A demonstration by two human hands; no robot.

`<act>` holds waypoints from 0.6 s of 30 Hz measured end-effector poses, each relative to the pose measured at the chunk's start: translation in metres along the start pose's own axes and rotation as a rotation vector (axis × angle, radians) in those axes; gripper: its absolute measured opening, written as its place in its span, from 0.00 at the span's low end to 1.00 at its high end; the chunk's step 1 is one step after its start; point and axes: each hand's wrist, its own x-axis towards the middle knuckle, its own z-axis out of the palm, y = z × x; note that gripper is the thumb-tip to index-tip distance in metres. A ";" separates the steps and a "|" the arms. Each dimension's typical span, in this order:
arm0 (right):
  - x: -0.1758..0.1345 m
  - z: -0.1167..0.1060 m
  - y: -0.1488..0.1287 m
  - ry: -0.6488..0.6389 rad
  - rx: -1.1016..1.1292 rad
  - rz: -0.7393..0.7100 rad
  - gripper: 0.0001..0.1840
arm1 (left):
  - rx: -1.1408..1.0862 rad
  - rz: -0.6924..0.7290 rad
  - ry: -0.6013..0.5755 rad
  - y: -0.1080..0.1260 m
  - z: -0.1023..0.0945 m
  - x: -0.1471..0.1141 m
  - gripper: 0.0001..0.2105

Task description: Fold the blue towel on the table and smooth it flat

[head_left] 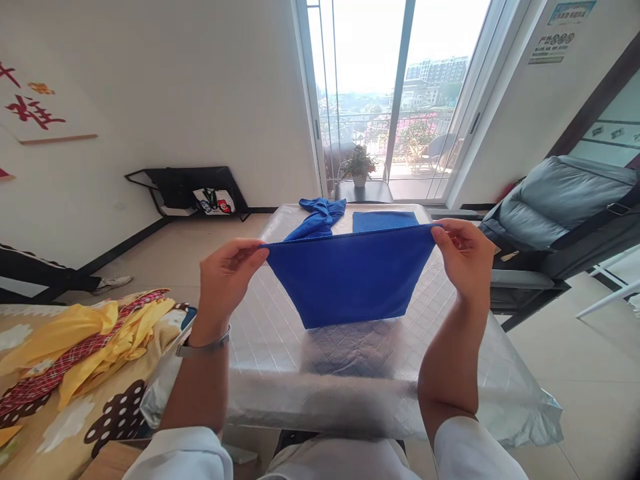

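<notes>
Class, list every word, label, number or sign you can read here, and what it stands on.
"难": on white wall poster; red character above, partly cut off.
Blue-and-white rectangular notice and dark lettering below, right wall: too blurred.
White item with black-and-red print: unreadable.
Rectangular blue cloth: no lettering visible.

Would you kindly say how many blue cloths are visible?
3: held cloth nearest, bunched cloth at the table's far left, flat cloth to its right; more may be hidden.
</notes>
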 end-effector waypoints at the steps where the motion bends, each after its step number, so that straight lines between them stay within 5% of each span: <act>1: 0.000 0.000 0.001 0.014 0.006 -0.001 0.15 | -0.061 -0.033 -0.006 0.002 0.001 -0.001 0.12; 11: -0.003 -0.006 -0.005 0.139 0.045 0.063 0.17 | -0.372 -0.159 -0.148 0.030 0.015 -0.004 0.09; 18: 0.012 -0.001 -0.002 0.437 0.016 0.041 0.16 | -0.376 -0.109 -0.384 0.059 0.053 -0.026 0.09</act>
